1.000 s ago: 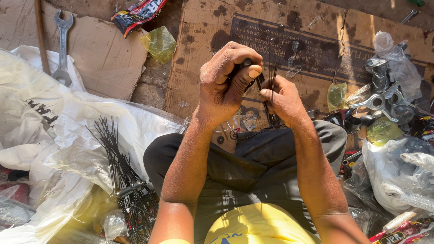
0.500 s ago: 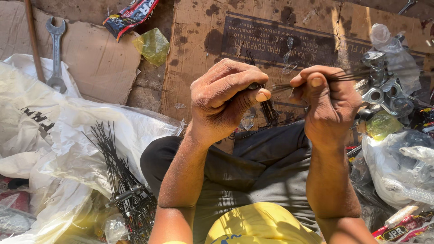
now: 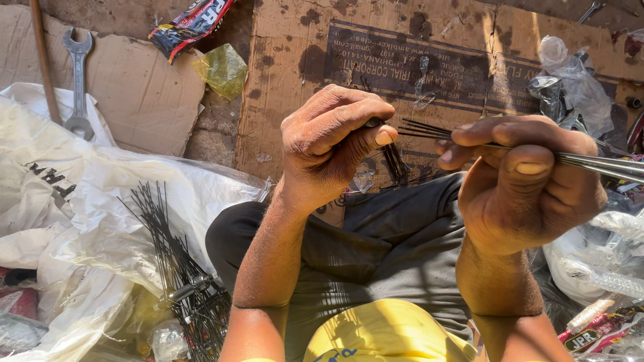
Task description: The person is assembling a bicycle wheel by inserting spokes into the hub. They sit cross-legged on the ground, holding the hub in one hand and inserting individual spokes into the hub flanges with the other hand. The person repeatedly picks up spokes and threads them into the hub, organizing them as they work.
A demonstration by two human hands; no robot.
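Note:
My left hand (image 3: 332,144) is raised in front of me, fist closed on a small dark tool whose tip shows by the thumb; a few thin black spokes (image 3: 396,164) hang just below it. My right hand (image 3: 526,181) is close beside it, pinching a thin bundle of metal spokes (image 3: 597,164) that lies level, its dark ends pointing left toward the left thumb and its shiny lengths running off to the right. Both forearms rise from my lap, over grey trousers (image 3: 376,248).
A fan of black spokes (image 3: 178,261) lies on a white plastic sack (image 3: 87,208) at the left. A wrench (image 3: 78,80) rests on cardboard at top left. Stained cardboard (image 3: 429,60) covers the ground ahead. Plastic bags and metal parts (image 3: 570,87) crowd the right.
My right hand has swung out to the right and nearer the camera, drawing the spoke bundle level. The left hand has stayed clenched in about the same place.

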